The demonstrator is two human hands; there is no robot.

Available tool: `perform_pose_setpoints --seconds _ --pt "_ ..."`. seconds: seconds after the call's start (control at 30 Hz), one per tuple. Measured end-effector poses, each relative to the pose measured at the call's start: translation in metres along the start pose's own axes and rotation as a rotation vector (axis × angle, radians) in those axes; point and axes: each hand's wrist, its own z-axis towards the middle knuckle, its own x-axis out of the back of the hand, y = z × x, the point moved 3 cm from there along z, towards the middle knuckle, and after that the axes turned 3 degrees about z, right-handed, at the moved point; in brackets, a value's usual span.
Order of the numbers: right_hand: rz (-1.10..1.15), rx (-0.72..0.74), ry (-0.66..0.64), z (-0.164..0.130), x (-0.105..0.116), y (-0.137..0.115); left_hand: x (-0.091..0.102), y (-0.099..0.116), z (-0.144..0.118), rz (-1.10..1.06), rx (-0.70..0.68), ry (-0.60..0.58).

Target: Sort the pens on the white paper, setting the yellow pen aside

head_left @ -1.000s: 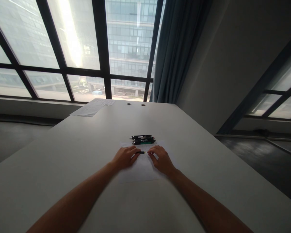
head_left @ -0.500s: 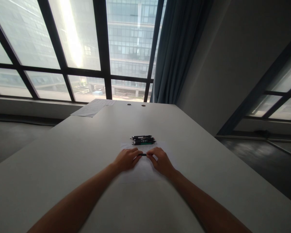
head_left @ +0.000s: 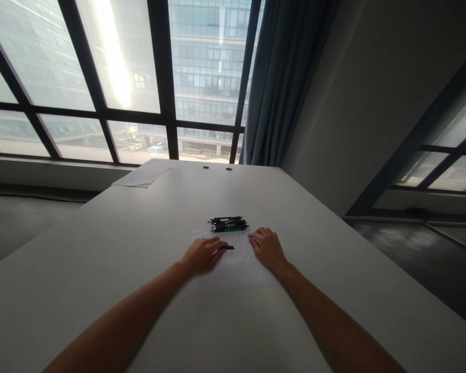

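Note:
My left hand (head_left: 204,255) grips a black pen (head_left: 229,247) that lies low over a white sheet of paper (head_left: 233,267); the pen's light tip points right. A short way to the right of the tip, my right hand (head_left: 267,247) rests on the same sheet with its fingers curled, apart from the pen. Whether it holds anything small is hidden. Just beyond both hands, a small bundle of several dark pens (head_left: 228,224), one of them green, lies at the sheet's far edge.
The long white table (head_left: 140,248) runs toward a big window. More papers (head_left: 149,172) lie at its far left corner, near two round cable holes (head_left: 217,168). A blue curtain (head_left: 283,83) hangs at the back right.
Both hands were together on the pen. My right hand has let go and slid right, which bares the pen's tip. My left hand has kept its hold.

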Motion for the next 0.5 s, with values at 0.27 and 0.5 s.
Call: perform_pose_setpoints --seconds 0.27,0.5 --pt "0.478 0.064 0.105 -0.006 -0.001 -0.023 0.0 -0.002 0.001 0.019 0.037 0.011" --pt "0.55 0.112 0.111 -0.01 0.004 -0.038 0.002 -0.002 0.002 0.036 0.063 0.025"
